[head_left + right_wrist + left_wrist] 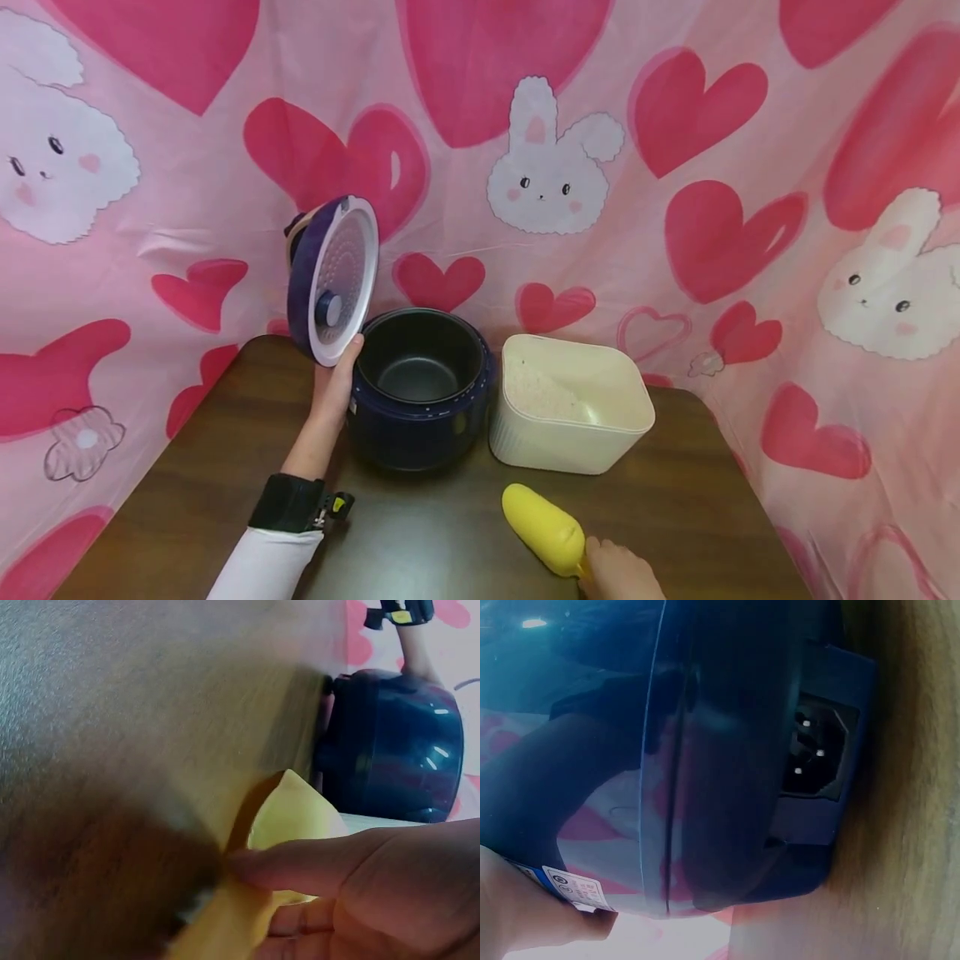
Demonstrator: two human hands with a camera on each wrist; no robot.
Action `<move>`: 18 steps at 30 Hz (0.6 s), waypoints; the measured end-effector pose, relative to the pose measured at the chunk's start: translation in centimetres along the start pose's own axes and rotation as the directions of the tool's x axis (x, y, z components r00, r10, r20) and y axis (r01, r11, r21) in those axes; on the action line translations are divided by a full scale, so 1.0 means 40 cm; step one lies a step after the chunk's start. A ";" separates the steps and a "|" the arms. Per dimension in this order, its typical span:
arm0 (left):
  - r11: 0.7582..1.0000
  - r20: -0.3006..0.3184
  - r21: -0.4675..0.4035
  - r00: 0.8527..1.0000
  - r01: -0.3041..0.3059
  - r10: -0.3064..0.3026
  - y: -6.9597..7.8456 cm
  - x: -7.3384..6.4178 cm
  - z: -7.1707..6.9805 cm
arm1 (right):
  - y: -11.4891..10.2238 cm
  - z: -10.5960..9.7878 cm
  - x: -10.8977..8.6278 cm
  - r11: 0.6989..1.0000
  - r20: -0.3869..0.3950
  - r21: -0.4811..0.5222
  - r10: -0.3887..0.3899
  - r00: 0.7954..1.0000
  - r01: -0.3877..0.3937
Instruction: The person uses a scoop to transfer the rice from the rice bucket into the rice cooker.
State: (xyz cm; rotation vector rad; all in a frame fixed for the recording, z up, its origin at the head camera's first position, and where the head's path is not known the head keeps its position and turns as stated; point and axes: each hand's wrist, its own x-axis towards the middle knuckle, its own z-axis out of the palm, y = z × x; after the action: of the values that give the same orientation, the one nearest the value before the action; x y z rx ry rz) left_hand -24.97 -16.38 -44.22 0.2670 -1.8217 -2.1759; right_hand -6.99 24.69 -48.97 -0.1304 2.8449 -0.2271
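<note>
A dark blue rice cooker [420,425] stands at the back with its black inner pot [420,367] showing. Its lid [347,275] is up and tilted at the left, the pale underside facing right. My left hand [337,379] holds the lid by its lower edge, thumb on the rim, other fingers hidden behind. In the left wrist view the cooker's glossy side [720,787] fills most of the picture. At the front right, my right hand [621,571] grips the handle of a yellow scoop [543,529]. The right wrist view shows thumb and curled fingers around that handle [225,919].
A cream bin [570,446] with white grains, apparently rice [543,392], stands just right of the cooker. Both are on a dark wooden table [420,542]. A pink cloth with hearts and rabbits [450,200] hangs behind. The cooker has a power socket [817,750] low on its side.
</note>
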 end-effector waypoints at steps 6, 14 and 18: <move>1.000 -0.012 -0.021 1.000 -0.011 0.011 0.000 -0.003 0.000 | 0.053 0.012 0.004 0.977 -0.091 0.138 -0.152 0.984 0.164; 0.998 -0.020 -0.057 0.999 -0.026 0.025 -0.002 0.000 -0.002 | 0.060 -0.088 -0.032 0.939 -0.081 0.232 -0.241 0.967 0.254; 0.997 -0.017 -0.074 0.999 -0.031 0.030 -0.004 -0.001 0.004 | 0.055 -0.167 -0.060 0.924 -0.097 0.233 -0.288 0.953 0.303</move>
State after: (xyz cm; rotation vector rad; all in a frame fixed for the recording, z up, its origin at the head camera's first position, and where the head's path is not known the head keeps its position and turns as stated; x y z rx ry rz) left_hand -25.01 -16.21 -44.33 0.2374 -1.7216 -2.2084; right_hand -6.76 28.09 -42.34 -0.5107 2.8156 -0.6539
